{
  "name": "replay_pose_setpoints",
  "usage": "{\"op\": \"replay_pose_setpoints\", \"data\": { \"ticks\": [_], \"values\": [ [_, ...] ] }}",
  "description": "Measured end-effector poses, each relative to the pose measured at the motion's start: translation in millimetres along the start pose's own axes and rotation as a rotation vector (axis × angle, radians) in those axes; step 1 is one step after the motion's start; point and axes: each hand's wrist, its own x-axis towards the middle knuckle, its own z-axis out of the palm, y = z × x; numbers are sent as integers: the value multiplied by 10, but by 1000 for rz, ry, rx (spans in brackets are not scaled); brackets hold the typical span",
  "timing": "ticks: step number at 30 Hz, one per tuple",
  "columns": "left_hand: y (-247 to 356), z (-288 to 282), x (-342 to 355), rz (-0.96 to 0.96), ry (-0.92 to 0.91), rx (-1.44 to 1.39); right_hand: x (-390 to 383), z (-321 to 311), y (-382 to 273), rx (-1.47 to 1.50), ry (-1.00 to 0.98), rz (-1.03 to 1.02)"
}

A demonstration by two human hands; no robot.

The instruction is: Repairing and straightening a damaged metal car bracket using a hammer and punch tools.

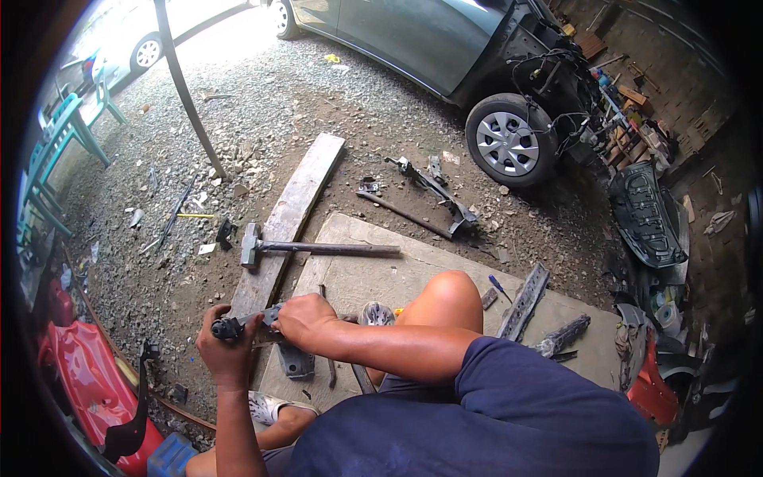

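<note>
My left hand (226,346) grips the dark rounded end of a grey metal car part (246,321), held just above the ground. My right hand (300,316) clamps the same part further along, over the near end of a wooden plank (290,216). A second dark metal piece (296,362) lies under my right wrist on a sheet of cardboard (397,274). A sledgehammer (306,248) rests across the plank, its head to the left. My bent right knee rises at the centre.
A grey car with its front stripped (445,48) stands at the back. A long metal bar and bracket (433,199) lie on the gravel. A black bumper cover (645,219) lies at right, red body panels (87,381) at left, green plastic chairs (56,143) far left.
</note>
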Motion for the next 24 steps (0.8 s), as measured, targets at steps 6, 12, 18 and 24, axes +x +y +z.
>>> {"op": "replay_pose_setpoints", "data": {
  "ticks": [6, 12, 18, 24],
  "values": [
    [40, 34, -40, 39, 26, -49, -22, -15, -52, 31, -71, 80],
    [107, 28, -114, 2, -108, -22, -130, -339, 328, -26, -165, -118],
    [59, 0, 13, -13, -144, -71, 30, -431, 536, 5, -65, -355],
    [-126, -115, 6, 99, -165, -67, 130, -242, 708, 434, -296, -598]
  ]
}}
